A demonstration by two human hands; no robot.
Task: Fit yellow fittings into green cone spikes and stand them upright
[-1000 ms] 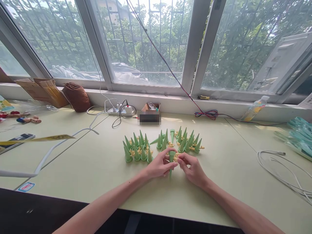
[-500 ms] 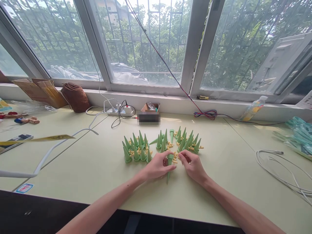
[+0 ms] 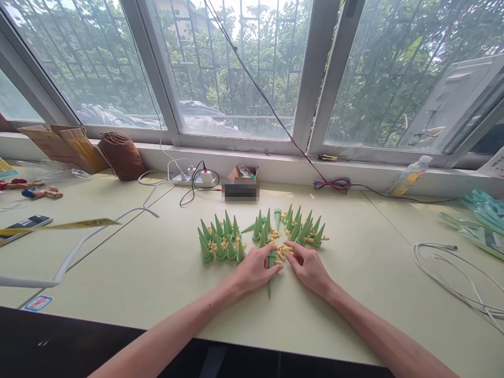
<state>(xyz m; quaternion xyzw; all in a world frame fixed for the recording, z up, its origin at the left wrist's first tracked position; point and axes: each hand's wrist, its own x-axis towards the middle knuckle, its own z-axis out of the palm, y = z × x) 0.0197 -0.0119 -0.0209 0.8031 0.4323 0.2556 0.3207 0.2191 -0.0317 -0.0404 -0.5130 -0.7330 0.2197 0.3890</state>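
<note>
My left hand [image 3: 255, 269] is closed around a green plastic spike [image 3: 270, 283], wide ringed end up and point down toward me. My right hand [image 3: 312, 269] is just to its right, thumb and forefinger apart at a small pile of yellow plastic pieces [image 3: 280, 254]. Its other fingers are partly hidden. More green spikes stand points up on the table: a group on the left [image 3: 220, 231] and one on the right [image 3: 303, 227], with yellow pieces among them. Behind my hands a few more stand in a small middle group [image 3: 256, 229], and a loose spike [image 3: 277, 218] lies beside them.
A small open cardboard box [image 3: 236, 173] and a power strip [image 3: 185, 180] are by the window wall. White cables [image 3: 444, 268] lie coiled on the right, near a plastic bottle [image 3: 411, 176]. A white cord [image 3: 79, 249] crosses the left side, close to a brown pouch [image 3: 122, 157].
My right thumb and forefinger have spread apart and moved slightly left over the yellow pieces. My left hand, still with the spike, has shifted very slightly left.
</note>
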